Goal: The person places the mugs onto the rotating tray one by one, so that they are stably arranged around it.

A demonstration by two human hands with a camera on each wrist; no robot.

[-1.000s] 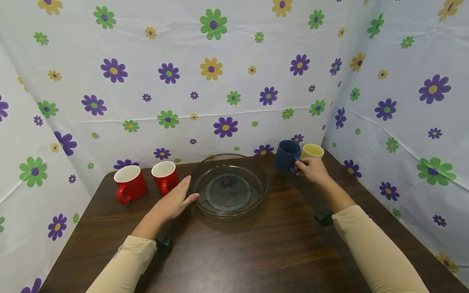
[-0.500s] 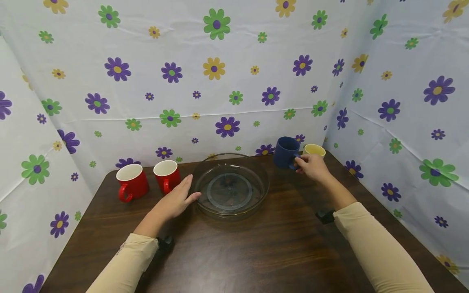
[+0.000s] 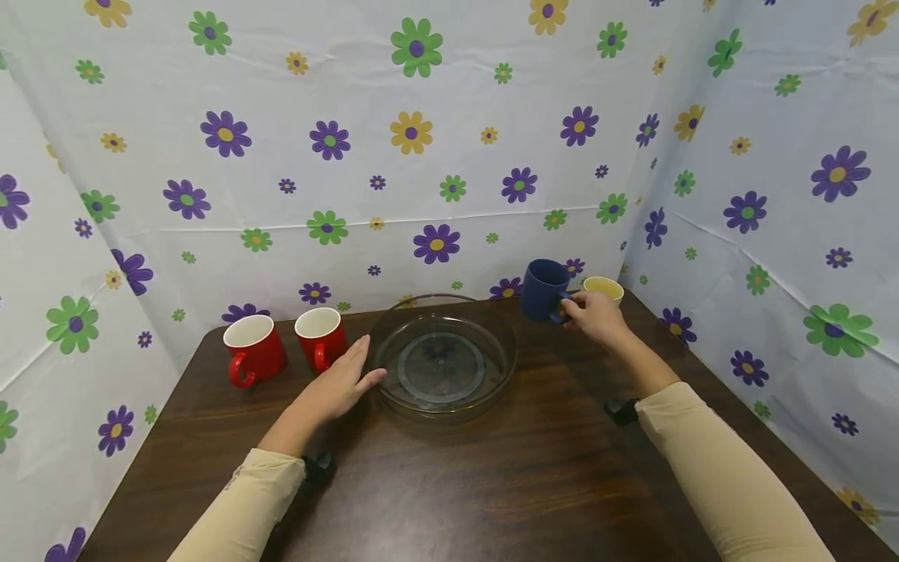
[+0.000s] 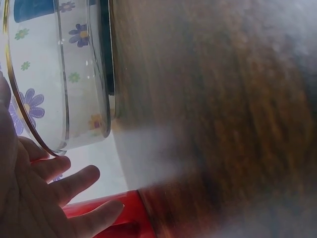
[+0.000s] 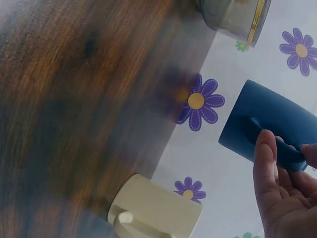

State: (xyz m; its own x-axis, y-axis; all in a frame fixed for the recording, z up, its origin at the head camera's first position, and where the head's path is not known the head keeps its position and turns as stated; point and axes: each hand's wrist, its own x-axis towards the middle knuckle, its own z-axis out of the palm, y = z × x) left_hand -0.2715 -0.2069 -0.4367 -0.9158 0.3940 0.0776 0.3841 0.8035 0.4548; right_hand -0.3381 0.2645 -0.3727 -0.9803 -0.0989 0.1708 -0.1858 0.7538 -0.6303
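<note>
A dark blue mug [image 3: 539,290] is held by its handle in my right hand [image 3: 597,318], whose fingers and thumb pinch it. In the right wrist view the blue mug [image 5: 272,116] is tilted and raised off the table. Just behind that hand stands a yellow mug [image 3: 602,289], partly hidden in the head view. My left hand [image 3: 335,388] has its fingers extended at the left side of a round clear glass dish [image 3: 449,408]. The left wrist view has the fingers by the dish's rim [image 4: 29,121], apparently touching it. Nothing lies in the dish.
Two red mugs with white insides, one large [image 3: 261,355] and one smaller [image 3: 321,339], stand left of the dish near the table's back edge. The dark wooden table [image 3: 463,499] meets a flower-patterned cloth [image 3: 281,203] behind and at both sides.
My right hand has lifted the blue mug slightly and brought it a little to the left, away from the yellow mug. The left hand stays beside the dish. The head view shifted slightly.
</note>
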